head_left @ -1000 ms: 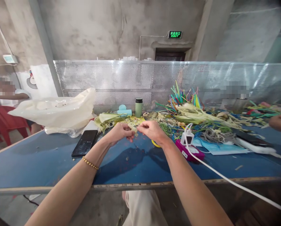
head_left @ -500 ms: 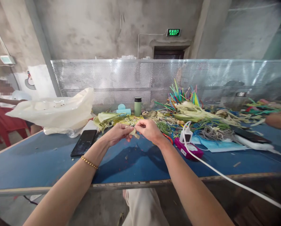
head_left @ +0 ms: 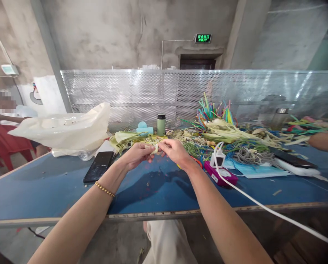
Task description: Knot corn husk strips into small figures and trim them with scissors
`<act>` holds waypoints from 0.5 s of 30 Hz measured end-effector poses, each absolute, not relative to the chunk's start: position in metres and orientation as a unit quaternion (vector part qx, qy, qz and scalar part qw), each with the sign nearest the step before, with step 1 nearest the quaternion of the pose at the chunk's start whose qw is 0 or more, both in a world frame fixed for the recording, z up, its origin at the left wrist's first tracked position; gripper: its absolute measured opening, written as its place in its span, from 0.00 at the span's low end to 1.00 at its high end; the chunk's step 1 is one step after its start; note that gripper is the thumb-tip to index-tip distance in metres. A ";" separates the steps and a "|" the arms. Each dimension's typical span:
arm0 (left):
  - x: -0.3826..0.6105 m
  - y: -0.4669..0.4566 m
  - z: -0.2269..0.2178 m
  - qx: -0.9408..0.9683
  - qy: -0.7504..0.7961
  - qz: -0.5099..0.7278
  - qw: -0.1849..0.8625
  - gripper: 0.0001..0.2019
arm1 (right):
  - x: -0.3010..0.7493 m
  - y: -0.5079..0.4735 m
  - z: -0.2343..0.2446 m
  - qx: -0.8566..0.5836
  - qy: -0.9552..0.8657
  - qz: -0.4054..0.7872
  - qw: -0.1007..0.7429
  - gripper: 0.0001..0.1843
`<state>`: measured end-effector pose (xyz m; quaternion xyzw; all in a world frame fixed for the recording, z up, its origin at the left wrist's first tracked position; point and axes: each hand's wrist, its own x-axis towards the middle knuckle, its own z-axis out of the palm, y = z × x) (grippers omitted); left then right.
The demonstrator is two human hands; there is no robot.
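Note:
Over the blue table (head_left: 56, 194), my left hand (head_left: 138, 154) and my right hand (head_left: 173, 150) meet fingertip to fingertip. Both pinch a small pale yellowish strip (head_left: 155, 149) between them, a little above the tabletop. A gold bead bracelet (head_left: 105, 190) circles my left wrist. Just behind the hands lies a heap of pale green and yellow strips (head_left: 131, 138). A black phone (head_left: 98, 166) lies flat to the left of my left hand.
A white plastic bag (head_left: 65, 130) sits far left. A green flask (head_left: 161, 125), coloured strips (head_left: 216, 112), a magenta power strip (head_left: 221, 173) with white charger and cable (head_left: 263, 209) lie right. A perforated metal screen (head_left: 180, 91) backs the table. Other people sit at both sides.
My hands have drawn closer together and risen slightly; the dangling end of the pale strip is now tucked between the fingertips.

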<state>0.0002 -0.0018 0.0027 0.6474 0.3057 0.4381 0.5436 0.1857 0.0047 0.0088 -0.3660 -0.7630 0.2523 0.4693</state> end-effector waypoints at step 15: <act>0.004 -0.010 0.008 0.655 0.363 0.415 0.516 0.18 | 0.181 0.002 0.006 -0.374 -0.804 0.167 0.431 0.05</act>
